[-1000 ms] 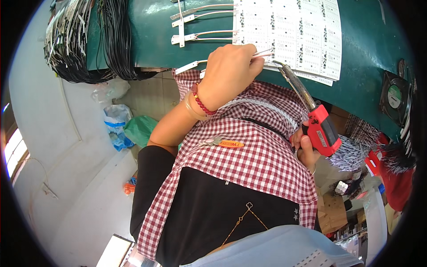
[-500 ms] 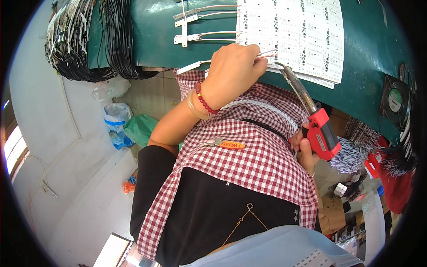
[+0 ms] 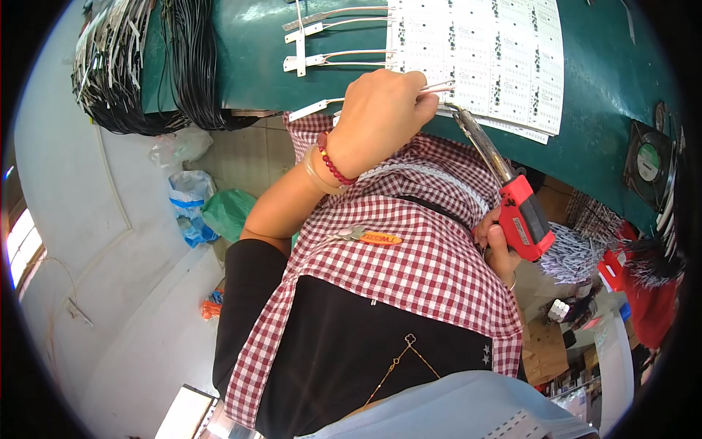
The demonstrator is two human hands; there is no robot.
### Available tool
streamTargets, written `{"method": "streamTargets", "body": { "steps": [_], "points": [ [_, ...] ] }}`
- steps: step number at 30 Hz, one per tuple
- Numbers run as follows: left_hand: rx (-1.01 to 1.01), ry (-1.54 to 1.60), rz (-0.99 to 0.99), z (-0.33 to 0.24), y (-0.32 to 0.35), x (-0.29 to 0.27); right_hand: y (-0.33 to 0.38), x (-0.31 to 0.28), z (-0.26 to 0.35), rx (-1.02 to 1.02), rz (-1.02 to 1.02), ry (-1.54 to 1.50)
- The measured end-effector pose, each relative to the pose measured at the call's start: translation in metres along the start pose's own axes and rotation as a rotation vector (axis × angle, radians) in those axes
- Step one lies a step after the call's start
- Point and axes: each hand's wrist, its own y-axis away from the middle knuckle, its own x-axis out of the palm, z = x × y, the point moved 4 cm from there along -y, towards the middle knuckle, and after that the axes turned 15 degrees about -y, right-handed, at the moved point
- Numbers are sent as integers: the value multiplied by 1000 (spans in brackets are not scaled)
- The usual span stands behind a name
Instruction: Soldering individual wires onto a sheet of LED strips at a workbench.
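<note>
Black cables [image 3: 194, 66] are bunched at the far left on the green table [image 3: 252, 44]. White tabs [image 3: 307, 62] with thin leads are laid out to their right. By the left hand [image 3: 384, 110], thin wires [image 3: 439, 88] are pinched between thumb and fingers, their ends projecting just right of the grip over the lower part of the white circuit sheet [image 3: 475, 51]. Just below those ends the soldering iron's tip is held; whether they are touched cannot be told. Farther right, the red-handled soldering iron [image 3: 525, 219] is grasped at its handle by the partly hidden right hand [image 3: 499, 245].
</note>
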Motion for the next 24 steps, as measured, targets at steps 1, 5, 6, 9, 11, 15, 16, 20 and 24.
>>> {"method": "streamTargets", "body": {
  "steps": [1,5,6,9,11,15,16,20,24],
  "points": [
    [-1,5,3,1,0,0,-1,0,-1,7,64,45],
    [6,-12,-5,1,-1,2,-3,1,-2,22,54,61],
    [-2,-17,1,0,-3,2,-4,5,1,-17,-20,21],
    [-4,-21,10,-8,-11,2,-8,-1,12,-82,-78,-44],
    [23,-20,6,-17,-15,-4,-1,-1,28,-103,-44,-31],
    [3,41,37,-13,-3,-13,9,-16,14,39,-79,195],
    [22,78,40,-13,-3,-4,0,-17,18,-70,-12,358],
    [98,47,-43,-29,12,-15,-5,-5,28,-155,-124,-37],
    [194,80,-58,-29,16,-9,2,3,32,-169,-161,-28]
  ]
}}
